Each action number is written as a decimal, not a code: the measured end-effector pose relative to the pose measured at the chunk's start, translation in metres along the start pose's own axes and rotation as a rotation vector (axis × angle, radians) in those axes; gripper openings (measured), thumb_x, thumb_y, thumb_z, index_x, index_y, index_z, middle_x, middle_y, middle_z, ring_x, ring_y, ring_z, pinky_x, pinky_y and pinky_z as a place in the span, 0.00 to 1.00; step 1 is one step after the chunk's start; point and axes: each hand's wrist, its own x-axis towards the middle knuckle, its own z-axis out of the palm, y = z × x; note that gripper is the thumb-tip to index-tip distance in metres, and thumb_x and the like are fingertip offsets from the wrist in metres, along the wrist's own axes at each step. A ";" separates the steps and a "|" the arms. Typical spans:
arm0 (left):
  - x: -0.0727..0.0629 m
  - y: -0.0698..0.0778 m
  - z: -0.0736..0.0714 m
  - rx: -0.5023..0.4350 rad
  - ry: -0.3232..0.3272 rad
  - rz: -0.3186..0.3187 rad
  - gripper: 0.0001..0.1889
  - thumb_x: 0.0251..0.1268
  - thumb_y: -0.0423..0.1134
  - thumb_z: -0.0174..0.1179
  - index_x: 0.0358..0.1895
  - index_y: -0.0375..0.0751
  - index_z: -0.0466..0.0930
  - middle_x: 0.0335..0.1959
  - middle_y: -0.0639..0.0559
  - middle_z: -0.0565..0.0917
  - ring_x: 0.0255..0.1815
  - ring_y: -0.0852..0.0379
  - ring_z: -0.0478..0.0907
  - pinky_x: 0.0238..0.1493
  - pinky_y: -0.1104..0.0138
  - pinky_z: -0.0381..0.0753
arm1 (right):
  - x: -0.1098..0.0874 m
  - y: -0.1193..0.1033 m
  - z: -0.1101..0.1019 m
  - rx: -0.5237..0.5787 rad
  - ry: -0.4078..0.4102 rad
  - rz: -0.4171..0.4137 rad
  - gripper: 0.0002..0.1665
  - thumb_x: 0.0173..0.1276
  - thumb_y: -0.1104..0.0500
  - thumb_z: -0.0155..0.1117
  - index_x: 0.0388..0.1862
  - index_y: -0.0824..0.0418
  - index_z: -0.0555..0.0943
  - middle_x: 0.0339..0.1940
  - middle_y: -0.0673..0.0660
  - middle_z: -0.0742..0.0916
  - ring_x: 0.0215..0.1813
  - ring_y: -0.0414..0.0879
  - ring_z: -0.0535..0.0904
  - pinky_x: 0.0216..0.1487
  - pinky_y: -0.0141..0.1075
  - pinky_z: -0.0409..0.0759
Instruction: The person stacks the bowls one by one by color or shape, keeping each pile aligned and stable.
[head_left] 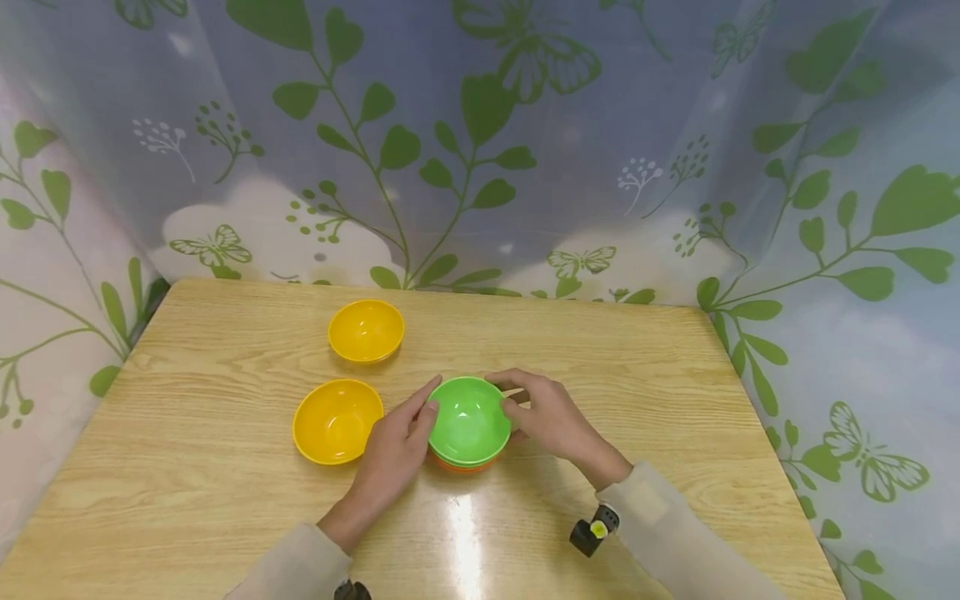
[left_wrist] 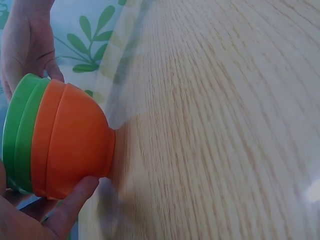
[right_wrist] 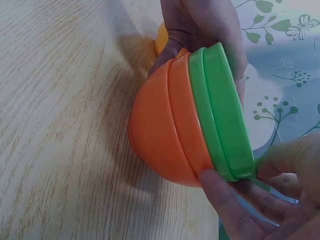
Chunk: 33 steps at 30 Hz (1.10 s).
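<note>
A glossy green bowl [head_left: 468, 421] sits nested in an orange bowl [left_wrist: 77, 142], mouth upward, near the middle of the table. My left hand [head_left: 393, 450] holds the stack from the left, thumb at the green rim and other fingers along the side. On the opposite side, my right hand [head_left: 551, 417] grips it between thumb and fingers. In the right wrist view, right fingertips [right_wrist: 215, 187] touch both the green and orange walls. Whether the stack's foot touches the table cannot be told. Just left of my left hand is a yellow bowl [head_left: 337, 423].
A second yellow bowl [head_left: 366, 332] stands farther back on the wooden table [head_left: 637, 375]. Behind the table's back edge hangs a leaf-and-butterfly patterned curtain [head_left: 570, 167], which also runs along both sides. A black wrist device [head_left: 592, 529] is strapped over the right sleeve.
</note>
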 end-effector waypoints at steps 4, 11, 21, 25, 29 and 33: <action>0.001 0.000 0.000 -0.001 0.003 0.011 0.25 0.90 0.52 0.49 0.82 0.58 0.72 0.79 0.51 0.77 0.83 0.45 0.71 0.83 0.44 0.70 | 0.000 0.000 0.000 -0.008 0.009 -0.007 0.25 0.81 0.68 0.56 0.73 0.62 0.81 0.66 0.68 0.86 0.63 0.65 0.87 0.41 0.49 0.95; 0.002 0.000 0.001 0.002 0.003 0.008 0.25 0.91 0.52 0.48 0.82 0.54 0.73 0.79 0.50 0.78 0.82 0.45 0.72 0.83 0.44 0.71 | 0.001 -0.001 0.000 -0.025 0.023 -0.010 0.25 0.80 0.68 0.57 0.72 0.62 0.82 0.65 0.66 0.88 0.62 0.63 0.88 0.43 0.48 0.95; 0.003 0.006 0.003 0.025 0.033 -0.022 0.25 0.91 0.48 0.47 0.81 0.49 0.74 0.43 0.45 0.88 0.36 0.52 0.78 0.47 0.59 0.83 | 0.002 -0.004 0.001 -0.041 0.048 0.002 0.25 0.77 0.69 0.58 0.70 0.61 0.84 0.62 0.65 0.89 0.59 0.61 0.89 0.41 0.47 0.95; 0.003 0.007 0.003 0.032 0.043 -0.016 0.24 0.90 0.48 0.47 0.81 0.49 0.75 0.52 0.45 0.90 0.37 0.53 0.76 0.47 0.60 0.79 | 0.001 -0.004 0.002 -0.036 0.056 0.010 0.25 0.77 0.69 0.58 0.70 0.61 0.84 0.62 0.64 0.89 0.59 0.61 0.89 0.41 0.47 0.95; 0.002 0.007 0.003 0.033 0.042 -0.013 0.25 0.91 0.49 0.46 0.81 0.51 0.74 0.76 0.48 0.81 0.55 0.49 0.80 0.59 0.54 0.78 | 0.001 -0.003 0.003 -0.031 0.057 0.012 0.24 0.78 0.68 0.58 0.70 0.61 0.84 0.62 0.64 0.89 0.60 0.61 0.89 0.42 0.47 0.95; 0.001 0.006 0.003 0.028 0.038 -0.015 0.25 0.91 0.49 0.46 0.81 0.52 0.74 0.77 0.48 0.80 0.57 0.48 0.80 0.62 0.53 0.79 | 0.001 -0.003 0.004 -0.023 0.060 0.012 0.24 0.78 0.68 0.58 0.69 0.62 0.84 0.62 0.65 0.89 0.59 0.61 0.89 0.42 0.48 0.95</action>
